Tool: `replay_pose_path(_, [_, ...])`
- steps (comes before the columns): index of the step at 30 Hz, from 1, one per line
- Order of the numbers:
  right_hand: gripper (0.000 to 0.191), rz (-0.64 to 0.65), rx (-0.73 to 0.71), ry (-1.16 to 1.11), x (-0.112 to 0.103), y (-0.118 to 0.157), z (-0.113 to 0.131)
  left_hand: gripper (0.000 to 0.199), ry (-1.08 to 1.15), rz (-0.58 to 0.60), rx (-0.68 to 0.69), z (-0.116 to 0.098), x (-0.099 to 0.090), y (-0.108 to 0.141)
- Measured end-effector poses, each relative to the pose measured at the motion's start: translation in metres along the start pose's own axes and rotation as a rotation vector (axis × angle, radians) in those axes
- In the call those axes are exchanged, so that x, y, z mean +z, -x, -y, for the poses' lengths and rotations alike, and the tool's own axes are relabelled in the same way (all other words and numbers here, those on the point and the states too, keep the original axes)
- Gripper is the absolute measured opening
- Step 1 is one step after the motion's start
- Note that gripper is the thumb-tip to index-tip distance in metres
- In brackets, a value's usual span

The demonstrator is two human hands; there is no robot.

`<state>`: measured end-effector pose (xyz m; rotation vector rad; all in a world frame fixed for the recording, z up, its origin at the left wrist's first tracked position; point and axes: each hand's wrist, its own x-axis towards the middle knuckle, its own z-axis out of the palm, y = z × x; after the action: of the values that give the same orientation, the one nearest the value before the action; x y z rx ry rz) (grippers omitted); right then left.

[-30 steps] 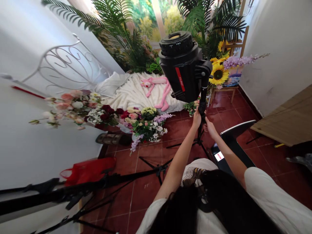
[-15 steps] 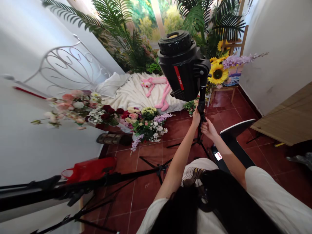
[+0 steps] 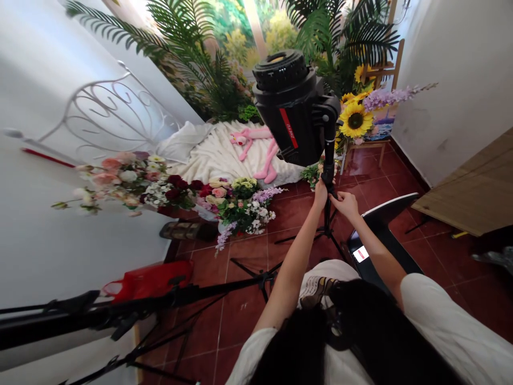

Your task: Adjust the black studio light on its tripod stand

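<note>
While the left hand (image 3: 320, 194) stays wrapped round the upright black metal stand (image 3: 329, 154) beneath its black cylindrical lamp (image 3: 286, 118), the right hand (image 3: 346, 205) now turns knuckles-up there, fingers curled, hold unclear; probably adjusting.

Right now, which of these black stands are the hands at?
The upright stand bearing the black lamp with the red label: the left hand and right hand are at it. No hand touches the slanting stand at lower left.

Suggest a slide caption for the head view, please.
Left hand grips, right hand touches, a slim black stand bearing a black cylindrical lamp with a red label.
</note>
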<state>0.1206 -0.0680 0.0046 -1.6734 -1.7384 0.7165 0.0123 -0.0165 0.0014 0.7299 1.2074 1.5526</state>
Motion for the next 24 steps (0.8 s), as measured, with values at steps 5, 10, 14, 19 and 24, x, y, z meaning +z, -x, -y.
replay_pose_path(5, [0.049, 0.141, 0.023, 0.202, -0.008, -0.005, 0.009, 0.045, -0.024, 0.030, 0.006, 0.008, -0.002, -0.005])
replay_pose_path(10, [0.047, 0.272, -0.012, 0.344, -0.017, -0.009, 0.014, 0.043, -0.004, 0.032, 0.038, 0.010, -0.002, -0.005])
replay_pose_path(14, [0.060, 0.359, -0.006, 0.162, -0.014, -0.016, 0.006, 0.042, -0.003, 0.046, 0.066, 0.006, -0.002, -0.001])
replay_pose_path(19, [0.068, 0.467, -0.051, -0.204, -0.003, -0.026, -0.012, 0.041, -0.026, 0.069, 0.063, 0.004, -0.002, 0.000])
replay_pose_path(24, [0.070, 0.419, -0.066, -0.290, 0.002, -0.023, -0.016, 0.044, -0.032, 0.091, 0.061, 0.009, -0.006, 0.002])
